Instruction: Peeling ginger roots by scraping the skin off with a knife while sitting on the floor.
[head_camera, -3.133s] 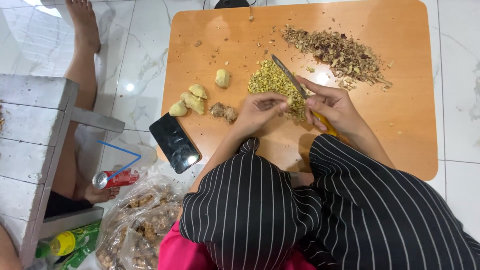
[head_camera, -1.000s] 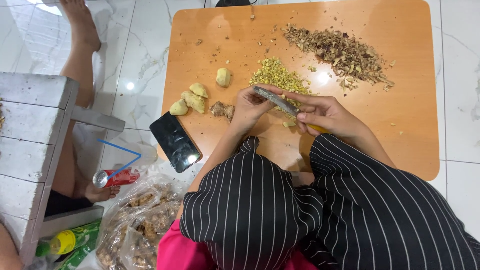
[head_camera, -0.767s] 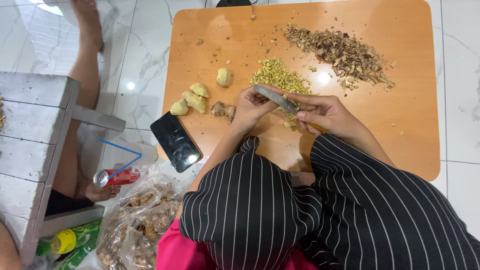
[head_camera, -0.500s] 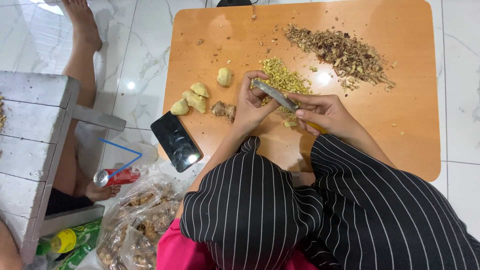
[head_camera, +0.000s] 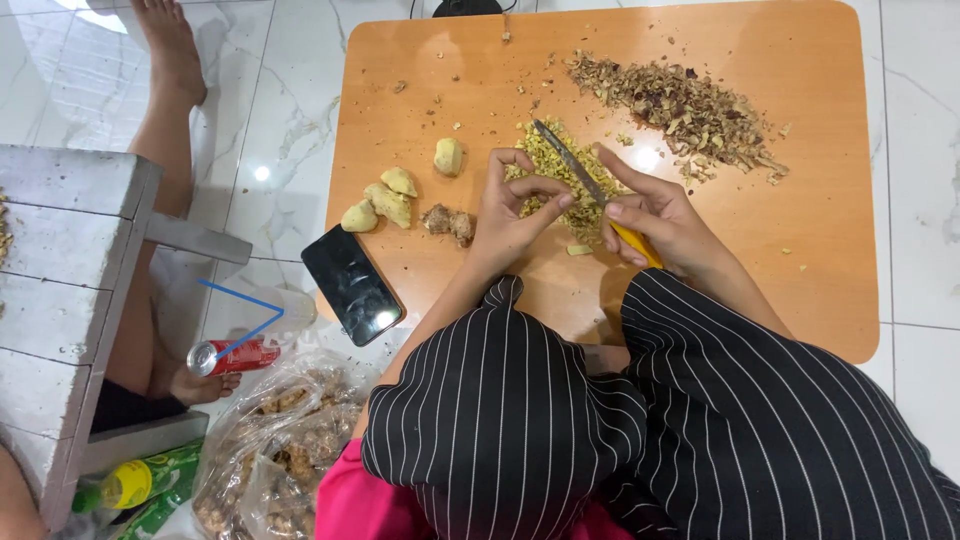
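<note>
Over the orange bench (head_camera: 800, 250), right hand (head_camera: 655, 215) has its fingers clamped on the yellow-handled knife (head_camera: 590, 190) while left hand (head_camera: 510, 215) pinches its blade above the chopped ginger pile (head_camera: 545, 165), so probably wiping bits off mid-mincing, careful near that edge.

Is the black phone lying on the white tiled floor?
No, the black phone lies on the corner of the orange wooden board, beside peeled pale ginger pieces.

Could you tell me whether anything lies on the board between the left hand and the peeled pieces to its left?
Yes. A brown unpeeled chunk lies between the left hand and the peeled pieces; the orange board there is otherwise bare apart from crumbs.
</note>
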